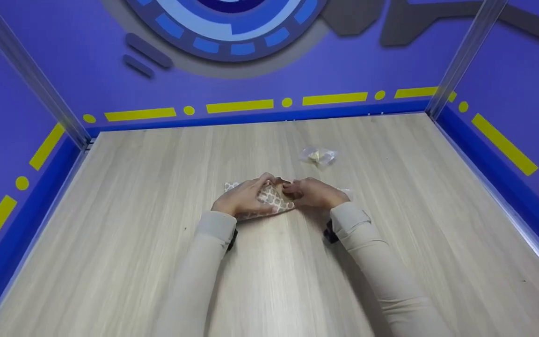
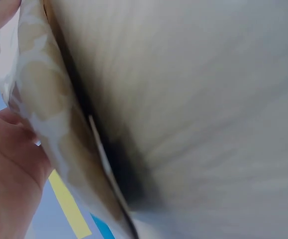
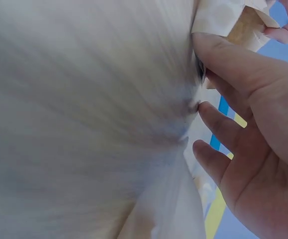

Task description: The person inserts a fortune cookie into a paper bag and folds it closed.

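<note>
Hand, left [image 1: 245, 196]: fingers bent over patterned sheet [image 1: 274, 198], tan spots on white, gripping its left part. Right hand [image 1: 316, 193]: thumb and index finger nipping the sheet's right side, other fingers partly bent. Sheet between both hands, brown surface showing, near middle of wood-grain table [image 1: 134, 257]. Beyond: clear packet [image 1: 318, 157], yellowish contents. Farther: purple back wall [image 1: 73, 70], yellow dashes [image 1: 240, 106].

A brown-and-white patterned piece [image 1: 276, 199] is gripped at its left by the left hand [image 1: 246, 196] and at its right by the right hand [image 1: 315, 192]. Beyond them, a clear packet [image 1: 320, 157] is supported by the wood-grain table [image 1: 110, 262], which is bordered by blue-purple walls [image 1: 367, 65] marked in yellow.
</note>
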`<state>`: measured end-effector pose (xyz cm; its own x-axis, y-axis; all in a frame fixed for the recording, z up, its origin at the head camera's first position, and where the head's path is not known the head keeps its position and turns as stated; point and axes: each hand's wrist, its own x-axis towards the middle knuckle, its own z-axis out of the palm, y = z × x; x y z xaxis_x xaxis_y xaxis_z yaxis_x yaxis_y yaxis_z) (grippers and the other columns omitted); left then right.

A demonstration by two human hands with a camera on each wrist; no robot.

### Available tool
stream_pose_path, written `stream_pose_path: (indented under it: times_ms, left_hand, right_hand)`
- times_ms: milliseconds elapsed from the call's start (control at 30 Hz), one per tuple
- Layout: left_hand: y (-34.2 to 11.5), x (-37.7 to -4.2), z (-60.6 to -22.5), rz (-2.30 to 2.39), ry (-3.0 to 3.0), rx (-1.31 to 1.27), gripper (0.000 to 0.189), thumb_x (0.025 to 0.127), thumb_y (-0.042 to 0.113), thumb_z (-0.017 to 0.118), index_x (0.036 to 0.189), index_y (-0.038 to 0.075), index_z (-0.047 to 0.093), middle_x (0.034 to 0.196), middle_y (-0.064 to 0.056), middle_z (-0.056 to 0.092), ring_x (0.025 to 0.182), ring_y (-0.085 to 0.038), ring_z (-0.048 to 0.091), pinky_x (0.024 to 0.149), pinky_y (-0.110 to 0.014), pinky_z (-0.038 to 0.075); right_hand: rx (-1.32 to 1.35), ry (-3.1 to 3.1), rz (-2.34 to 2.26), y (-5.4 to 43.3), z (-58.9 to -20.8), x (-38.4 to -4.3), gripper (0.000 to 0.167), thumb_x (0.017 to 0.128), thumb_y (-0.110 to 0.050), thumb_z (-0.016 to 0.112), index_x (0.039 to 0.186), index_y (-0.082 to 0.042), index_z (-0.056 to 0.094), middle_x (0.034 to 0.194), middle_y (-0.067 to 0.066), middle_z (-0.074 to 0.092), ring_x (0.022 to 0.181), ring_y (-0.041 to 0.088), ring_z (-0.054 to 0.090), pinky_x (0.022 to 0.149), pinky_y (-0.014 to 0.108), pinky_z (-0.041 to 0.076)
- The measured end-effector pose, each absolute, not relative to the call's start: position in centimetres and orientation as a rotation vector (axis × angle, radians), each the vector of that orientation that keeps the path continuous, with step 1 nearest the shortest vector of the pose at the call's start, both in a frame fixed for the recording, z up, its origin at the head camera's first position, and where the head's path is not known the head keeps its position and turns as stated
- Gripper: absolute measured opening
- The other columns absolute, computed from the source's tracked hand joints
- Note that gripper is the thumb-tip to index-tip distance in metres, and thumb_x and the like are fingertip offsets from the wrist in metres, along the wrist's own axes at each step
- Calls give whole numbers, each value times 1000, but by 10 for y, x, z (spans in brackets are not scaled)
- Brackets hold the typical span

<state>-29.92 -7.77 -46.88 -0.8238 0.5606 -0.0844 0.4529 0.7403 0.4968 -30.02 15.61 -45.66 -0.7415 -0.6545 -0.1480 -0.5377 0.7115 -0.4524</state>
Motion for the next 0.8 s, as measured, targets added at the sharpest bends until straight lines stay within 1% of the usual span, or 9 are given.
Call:
stream_pose_path:
  times_ms: [67,133,167,367,467,533,667,800]
  left_hand:
    - [-77,-299,-469,680,2717,792,71,77,50,73,134,31,37,141,-5,51,127,-27,51,103,-46,43]
    - [-77,-299,-468,672,2718,789,71,77,50,73,135,31,36,141,-6,51,127,-27,50,103,-46,43]
    - [-77,-299,-468,671,2717,790,71,77,50,73,135,30,36,140,-6,51,127,-27,51,103,-46,43]
    - [-76,-297,-466,662,2717,789,72,77,47,74,135,31,35,137,-7,54,125,-26,53,101,-45,45]
    - [-76,-297,-465,657,2720,787,74,77,48,74,136,31,35,137,-8,54,124,-27,53,101,-46,45]
    - [-76,-297,-466,663,2716,791,74,77,48,74,137,30,34,136,-9,55,122,-28,54,100,-46,45]
    - [-76,-298,-466,680,2710,802,74,77,47,74,137,29,34,133,-9,56,119,-27,55,98,-46,46]
    - [-76,-298,-467,688,2713,808,71,77,47,75,134,30,35,130,-7,58,116,-24,57,97,-45,47]
  right_hand:
    - [-962,2629,-567,156,-457,-300,51,88,-25,69,134,-10,55,126,12,63,107,27,59,96,41,47]
    - [-976,2633,-581,156,-457,-300,50,87,-23,70,133,-9,57,121,12,65,100,24,59,92,40,49]
    - [-981,2635,-584,156,-457,-300,48,87,-22,70,132,-9,58,120,12,65,100,24,60,91,40,49]
    - [-994,2633,-591,158,-457,-301,43,88,-20,68,129,-8,61,120,11,66,105,25,63,93,39,50]
    - [-949,2614,-633,159,-455,-301,44,88,-21,69,129,-8,61,125,10,64,112,25,61,97,40,48]
    - [-891,2597,-681,159,-454,-302,44,88,-20,69,129,-9,61,128,8,63,117,24,60,100,40,47]
    - [-728,2574,-837,163,-449,-304,42,87,-15,69,129,-10,62,130,8,62,121,24,57,103,41,45]
    - [-605,2627,-981,171,-447,-307,40,90,-15,65,129,-6,60,130,13,61,124,28,55,104,43,43]
